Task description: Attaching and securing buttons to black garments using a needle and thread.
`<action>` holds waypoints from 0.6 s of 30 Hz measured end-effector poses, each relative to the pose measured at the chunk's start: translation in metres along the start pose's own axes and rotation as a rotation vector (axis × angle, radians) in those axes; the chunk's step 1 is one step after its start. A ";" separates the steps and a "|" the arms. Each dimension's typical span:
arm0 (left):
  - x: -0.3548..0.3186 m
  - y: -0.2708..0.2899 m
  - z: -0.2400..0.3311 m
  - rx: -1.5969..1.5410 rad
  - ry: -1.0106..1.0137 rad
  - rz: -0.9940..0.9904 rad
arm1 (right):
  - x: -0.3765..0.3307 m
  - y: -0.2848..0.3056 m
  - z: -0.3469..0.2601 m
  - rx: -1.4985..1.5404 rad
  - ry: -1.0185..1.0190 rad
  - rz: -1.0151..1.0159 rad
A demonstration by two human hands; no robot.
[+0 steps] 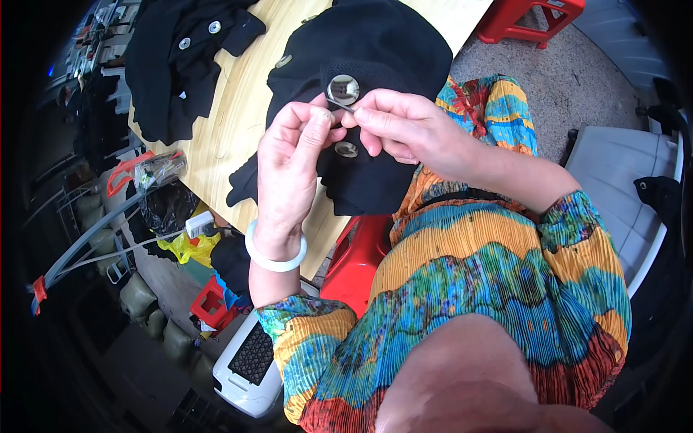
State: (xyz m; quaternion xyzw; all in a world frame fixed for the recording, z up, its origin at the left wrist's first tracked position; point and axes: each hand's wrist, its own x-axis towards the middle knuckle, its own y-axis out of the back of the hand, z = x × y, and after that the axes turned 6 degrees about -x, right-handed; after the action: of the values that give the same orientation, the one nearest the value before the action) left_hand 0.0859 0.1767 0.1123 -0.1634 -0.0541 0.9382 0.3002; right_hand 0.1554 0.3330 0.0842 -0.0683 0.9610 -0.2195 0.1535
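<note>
A black knitted garment (390,43) lies over the near side of the wooden table, with a large shiny round button (343,89) just beyond my fingertips. Another round button (346,149) sits on the cloth below my hands. My right hand (411,130) is closed, pinching a thin dark needle-like piece (341,106) that points toward my left hand. With thumb and forefinger pressed together, my left hand (292,151) meets its other end; whatever else is in that pinch is too small to make out. A pale bangle circles my left wrist.
A second black garment (173,72) with pale buttons lies at the table's far left. The wooden table (231,123) ends beside a clear plastic packet (160,167). Red stools (530,22) stand at upper right and under the table. A grey plastic surface (617,187) is at right.
</note>
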 end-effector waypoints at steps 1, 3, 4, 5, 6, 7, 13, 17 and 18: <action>0.000 0.000 -0.001 0.012 -0.019 0.010 | 0.001 0.000 0.000 0.003 0.007 0.006; 0.001 0.001 0.002 -0.004 0.007 0.030 | 0.003 0.001 0.002 -0.039 0.025 0.003; 0.002 0.003 0.004 -0.017 0.032 0.046 | 0.003 0.002 0.002 -0.080 0.046 0.002; 0.004 0.007 0.007 -0.060 0.039 0.014 | 0.003 0.003 0.003 -0.079 0.049 0.008; 0.006 0.014 0.009 -0.137 0.050 0.006 | 0.003 0.004 0.004 -0.105 0.126 0.006; 0.004 0.023 0.013 -0.210 0.061 0.009 | 0.002 0.002 0.005 -0.128 0.202 -0.007; 0.008 0.064 0.015 -0.357 0.110 0.007 | 0.018 0.021 -0.005 -0.251 0.491 0.285; 0.008 0.060 0.015 -0.370 0.142 0.023 | 0.034 0.012 0.014 -0.515 0.650 0.294; 0.008 0.057 0.015 -0.349 0.141 0.034 | 0.032 0.012 0.009 -0.602 0.597 0.252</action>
State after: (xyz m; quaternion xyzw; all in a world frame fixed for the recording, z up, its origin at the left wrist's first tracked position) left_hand 0.0434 0.1349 0.1131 -0.2792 -0.1923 0.9057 0.2545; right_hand 0.1271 0.3335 0.0628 0.0741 0.9852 0.0808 -0.1318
